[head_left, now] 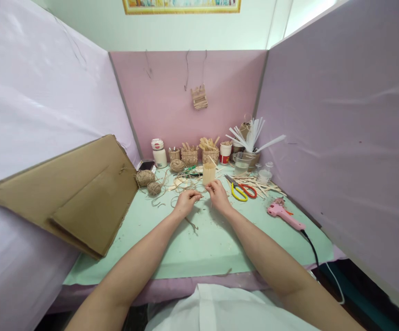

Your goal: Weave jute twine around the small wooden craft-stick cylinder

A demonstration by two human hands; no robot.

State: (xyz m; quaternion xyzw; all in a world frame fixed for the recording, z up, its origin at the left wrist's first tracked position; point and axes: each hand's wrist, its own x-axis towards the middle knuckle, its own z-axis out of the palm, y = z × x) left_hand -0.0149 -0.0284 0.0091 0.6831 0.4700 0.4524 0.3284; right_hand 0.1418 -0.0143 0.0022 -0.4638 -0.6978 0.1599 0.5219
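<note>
My left hand (187, 203) is over the middle of the green tabletop, its fingers pinched together on something too small to make out. Just right of it, my right hand (217, 195) has thumb and fingertips closed; whatever they hold is too small to name. A small pale wooden-stick holder (209, 174) stands upright directly behind my right fingertips. Loose twine (185, 184) lies tangled behind my left hand, and a short knotted piece of twine (191, 224) lies in front of it.
Yellow-and-red-handled scissors (239, 192) and a pink glue gun (285, 216) lie to the right. Twine balls (145, 178), stick baskets (189, 157), a white jar (159, 154) and paper strips (250, 135) line the back. Folded cardboard (82, 193) leans at the left.
</note>
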